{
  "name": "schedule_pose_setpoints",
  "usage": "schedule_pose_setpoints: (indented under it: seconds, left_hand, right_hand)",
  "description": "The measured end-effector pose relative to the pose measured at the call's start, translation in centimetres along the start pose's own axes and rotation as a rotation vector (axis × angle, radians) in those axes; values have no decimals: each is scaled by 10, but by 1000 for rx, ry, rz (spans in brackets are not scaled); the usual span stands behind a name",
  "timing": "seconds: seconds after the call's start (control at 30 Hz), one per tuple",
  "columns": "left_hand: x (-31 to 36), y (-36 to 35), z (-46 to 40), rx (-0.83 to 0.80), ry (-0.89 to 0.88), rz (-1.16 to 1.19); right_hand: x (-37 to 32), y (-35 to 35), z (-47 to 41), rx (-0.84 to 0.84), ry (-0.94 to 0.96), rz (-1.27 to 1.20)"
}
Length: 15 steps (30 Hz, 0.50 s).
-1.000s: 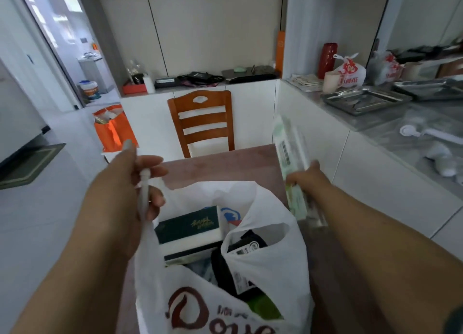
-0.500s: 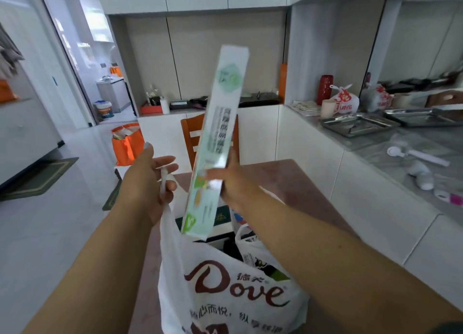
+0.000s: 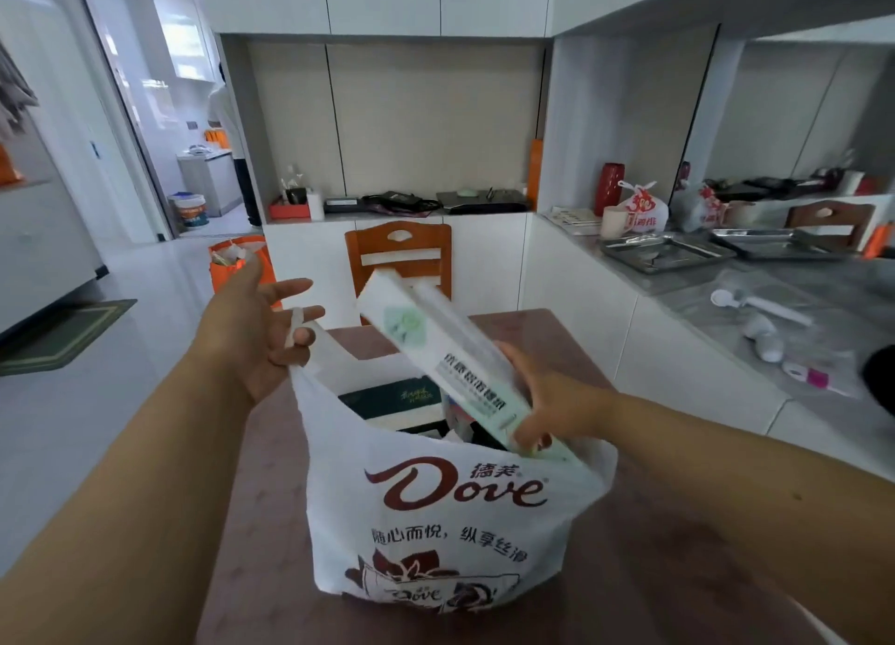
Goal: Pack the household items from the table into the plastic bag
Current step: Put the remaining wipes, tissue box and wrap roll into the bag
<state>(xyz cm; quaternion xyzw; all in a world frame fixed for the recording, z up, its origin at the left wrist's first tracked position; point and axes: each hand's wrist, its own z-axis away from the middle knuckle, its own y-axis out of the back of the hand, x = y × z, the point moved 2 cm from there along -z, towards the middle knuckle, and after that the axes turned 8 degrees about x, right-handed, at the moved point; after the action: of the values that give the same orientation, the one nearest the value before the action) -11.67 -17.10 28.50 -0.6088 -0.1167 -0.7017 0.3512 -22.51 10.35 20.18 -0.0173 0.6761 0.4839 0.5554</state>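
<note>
I am gripping the long white-and-green box (image 3: 438,358) with my right hand (image 3: 547,402), fingers clamped round its lower end, tilted into the mouth of the plastic bag (image 3: 450,499) standing on the bench (image 3: 252,523). My left hand (image 3: 252,334) is hooking the bag's handle, fingers spread apart.
</note>
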Motion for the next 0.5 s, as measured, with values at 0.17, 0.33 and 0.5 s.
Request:
schedule_pose_setpoints:
  seconds: [0.17,0.33,0.5]
  left_hand:
    - [0,0,4,-1,0,-12]
    - [-1,5,3,36,19,-87]
    - [-3,3,1,47,29,-105]
  right_hand:
    - [-3,-26,-7,-57,163,502]
    - [-14,-9,-22,-62,96,554]
    - [-2,23,-18,107,-220,641]
